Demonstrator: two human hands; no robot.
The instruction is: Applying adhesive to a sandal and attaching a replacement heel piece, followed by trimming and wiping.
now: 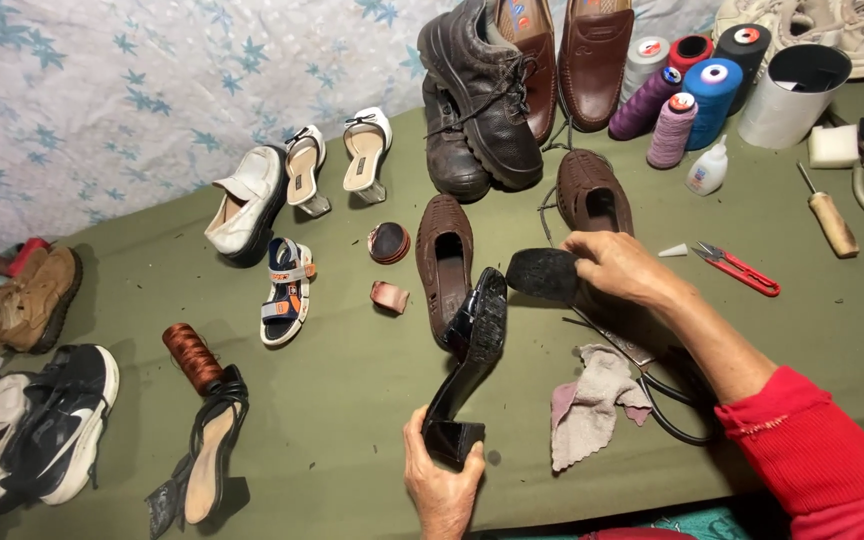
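Note:
A black glossy heeled shoe (472, 345) is turned sole-up over the green table. My left hand (439, 478) grips its block heel near the front edge. My right hand (617, 265), in a red sleeve, holds a flat black sole piece (544, 274) just to the right of the shoe's toe. Right below that hand lie large scissors (652, 385) and a pinkish grey rag (592, 402).
Two brown woven shoes (447, 250) lie behind the heel, black boots (482, 95) and brown loafers further back. Thread cones (697, 95), a white cup (790, 95), glue bottle (707, 168), red snips (737, 268) and an awl (832, 220) fill the right. Sandals, sneakers and a brown thread spool (192, 357) lie left.

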